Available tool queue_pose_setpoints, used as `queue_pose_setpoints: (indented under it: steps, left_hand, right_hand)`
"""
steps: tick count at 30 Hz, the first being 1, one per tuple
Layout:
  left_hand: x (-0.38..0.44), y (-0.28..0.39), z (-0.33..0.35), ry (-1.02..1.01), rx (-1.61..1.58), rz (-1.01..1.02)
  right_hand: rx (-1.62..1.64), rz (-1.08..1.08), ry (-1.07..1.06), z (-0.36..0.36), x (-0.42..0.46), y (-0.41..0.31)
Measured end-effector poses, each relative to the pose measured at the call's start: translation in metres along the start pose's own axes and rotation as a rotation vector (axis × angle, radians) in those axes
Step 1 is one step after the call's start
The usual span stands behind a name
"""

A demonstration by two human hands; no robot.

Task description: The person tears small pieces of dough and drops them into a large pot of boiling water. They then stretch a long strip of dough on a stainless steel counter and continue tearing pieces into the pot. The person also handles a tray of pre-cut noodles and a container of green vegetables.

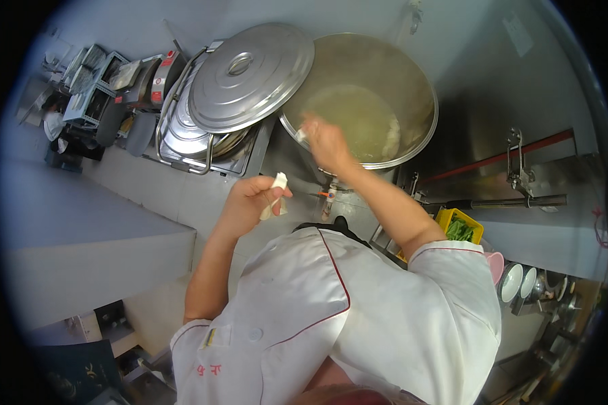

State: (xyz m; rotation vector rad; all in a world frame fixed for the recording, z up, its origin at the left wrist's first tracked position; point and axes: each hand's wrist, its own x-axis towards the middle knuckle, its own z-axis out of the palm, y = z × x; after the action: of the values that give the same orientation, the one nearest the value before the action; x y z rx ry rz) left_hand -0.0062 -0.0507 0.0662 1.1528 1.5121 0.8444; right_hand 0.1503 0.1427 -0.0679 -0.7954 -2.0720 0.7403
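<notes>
My left hand [256, 202] is in front of my chest, its fingers closed on a strip of white material [279, 181], perhaps paper or cloth, whose loose end hangs below. My right hand [324, 139] reaches over the near left rim of a large steel stockpot [434, 119]; it is blurred, with a small white piece [300, 135] at its fingertips. Pale, cloudy liquid [354, 116] lies deep in the pot, with a whitish lump [392, 139] at its right side. A big round steel lid [263, 76] leans beside the pot, its edge overlapping the rim.
Below the pot is a drain valve with an orange handle [324, 194]. More lids stand on a steel stove [256, 157] to the left. A yellow basket [476, 228] of green leaves and white bowls [510, 282] are at right. A wall ledge [147, 253] juts out at left.
</notes>
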Motion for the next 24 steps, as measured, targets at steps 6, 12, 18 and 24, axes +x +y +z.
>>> queue_pose_setpoints:
  steps: [6, 12, 18, 24]
  left_hand:
    - [0.006, 0.005, -0.001, 0.194, -0.106, -0.052]
    - [0.014, 0.004, 0.009, 0.160, -0.157, -0.066]
    - [0.018, 0.006, 0.015, 0.120, -0.109, -0.030]
    - [0.011, 0.016, 0.014, -0.029, -0.242, 0.083]
  right_hand:
    - [-0.540, 0.877, -0.409, -0.042, 0.014, 0.081]
    - [0.405, 0.450, -0.228, -0.023, -0.044, -0.004]
    - [0.617, 0.155, -0.350, -0.037, -0.050, -0.106]
    - [0.223, -0.171, 0.034, -0.034, -0.041, -0.106]
